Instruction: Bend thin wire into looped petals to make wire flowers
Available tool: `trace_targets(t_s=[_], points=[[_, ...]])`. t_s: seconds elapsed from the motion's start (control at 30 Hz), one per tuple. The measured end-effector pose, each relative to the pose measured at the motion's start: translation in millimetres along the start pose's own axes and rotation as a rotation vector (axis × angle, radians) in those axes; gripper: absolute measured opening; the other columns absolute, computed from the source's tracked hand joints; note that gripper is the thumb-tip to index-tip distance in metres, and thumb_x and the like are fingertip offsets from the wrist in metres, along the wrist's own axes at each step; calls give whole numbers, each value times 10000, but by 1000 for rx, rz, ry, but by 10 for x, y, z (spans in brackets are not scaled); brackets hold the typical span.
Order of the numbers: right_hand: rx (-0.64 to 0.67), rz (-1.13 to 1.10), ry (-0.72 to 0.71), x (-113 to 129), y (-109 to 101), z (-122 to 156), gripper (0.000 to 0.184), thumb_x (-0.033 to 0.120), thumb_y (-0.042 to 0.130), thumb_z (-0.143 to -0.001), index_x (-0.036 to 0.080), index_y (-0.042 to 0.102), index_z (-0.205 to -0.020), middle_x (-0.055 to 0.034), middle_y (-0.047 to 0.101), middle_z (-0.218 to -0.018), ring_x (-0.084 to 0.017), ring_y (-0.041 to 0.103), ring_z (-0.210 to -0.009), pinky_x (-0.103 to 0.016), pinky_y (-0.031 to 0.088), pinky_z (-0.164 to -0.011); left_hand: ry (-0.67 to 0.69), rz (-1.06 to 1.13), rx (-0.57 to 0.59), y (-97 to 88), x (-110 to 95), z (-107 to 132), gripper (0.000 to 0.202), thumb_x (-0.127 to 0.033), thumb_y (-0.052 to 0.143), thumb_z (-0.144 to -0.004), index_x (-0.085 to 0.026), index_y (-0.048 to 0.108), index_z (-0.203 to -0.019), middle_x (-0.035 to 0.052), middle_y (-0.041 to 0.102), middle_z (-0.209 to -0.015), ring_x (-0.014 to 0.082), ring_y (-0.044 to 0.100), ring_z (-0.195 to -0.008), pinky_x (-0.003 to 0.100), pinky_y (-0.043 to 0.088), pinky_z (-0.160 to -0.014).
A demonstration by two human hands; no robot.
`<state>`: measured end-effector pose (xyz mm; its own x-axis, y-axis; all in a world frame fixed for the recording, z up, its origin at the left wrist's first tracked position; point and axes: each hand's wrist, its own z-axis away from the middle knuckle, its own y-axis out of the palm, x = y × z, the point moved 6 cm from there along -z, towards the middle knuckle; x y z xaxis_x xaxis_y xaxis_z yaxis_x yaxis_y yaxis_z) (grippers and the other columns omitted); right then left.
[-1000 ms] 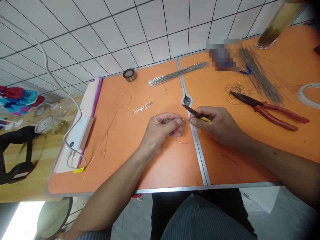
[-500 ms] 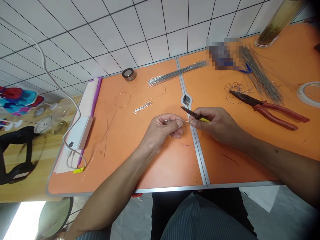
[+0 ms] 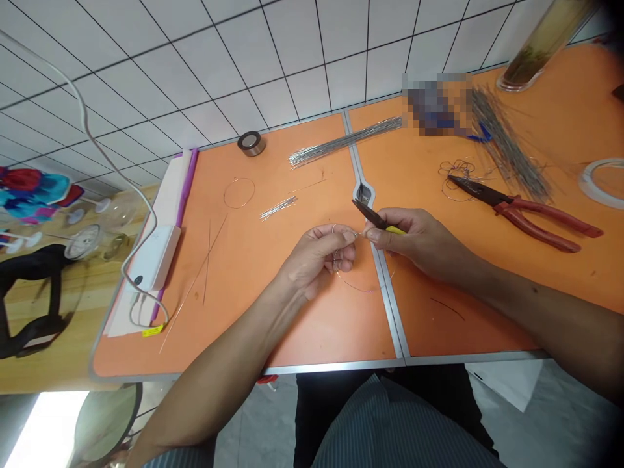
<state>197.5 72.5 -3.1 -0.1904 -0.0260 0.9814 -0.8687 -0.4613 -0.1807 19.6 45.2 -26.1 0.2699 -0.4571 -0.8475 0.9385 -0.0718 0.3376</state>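
- My left hand (image 3: 319, 257) was closed in a pinch, thumb against forefinger, with a fine wire (image 3: 361, 233) between them; the other fingers were curled loosely beneath, around small metal loops.
- My right hand (image 3: 422, 244) was mostly closed. Its thumb and forefinger were at the other end of that wire, and it also held a small dark-tipped tool (image 3: 368, 211), yellow showing at the grip, its tip pointing up and away to the left. I couldn't tell whether the tool's jaws were parted.
- The wire bridged the short gap between my fingertips, above the orange table (image 3: 316, 331) and close to its metal seam (image 3: 390, 312).
- A thin arc of wire (image 3: 358, 288) curved below my hands; where it joined, I couldn't make out.
- Beyond my left hand lay a little bundle of short wires (image 3: 278, 208), and farther left a thin wire ring (image 3: 255, 193).
- Behind those, a long wire bundle (image 3: 341, 145) crossed the seam, with a roll of tape (image 3: 251, 143) to its left.
- To the right of my right hand lay red-handled pliers (image 3: 507, 209), their nose touching or overlapping a wire tangle (image 3: 458, 170).
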Motion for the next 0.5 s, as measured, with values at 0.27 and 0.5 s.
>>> trace_targets(t_s=[0.27, 0.5], points=[[-8, -141, 35, -132, 3, -24, 237, 439, 832, -961, 247, 712, -892, 25, 587, -763, -161, 487, -694, -335, 368, -668, -24, 81, -6, -23, 34, -28, 278, -327, 921, -727, -179, 686, -723, -26, 656, -613, 75, 556, -485, 202, 475, -496], [7, -284, 84, -226, 84, -34, 197, 374, 836, -918, 242, 703, -854, 35, 526, -666, -154, 425, -638, -332, 319, -621, -52, 130, -34, 25, 78, -20, 263, -301, 914, -722, -181, 681, -740, -31, 637, -600, 73, 553, -499, 192, 463, -493]])
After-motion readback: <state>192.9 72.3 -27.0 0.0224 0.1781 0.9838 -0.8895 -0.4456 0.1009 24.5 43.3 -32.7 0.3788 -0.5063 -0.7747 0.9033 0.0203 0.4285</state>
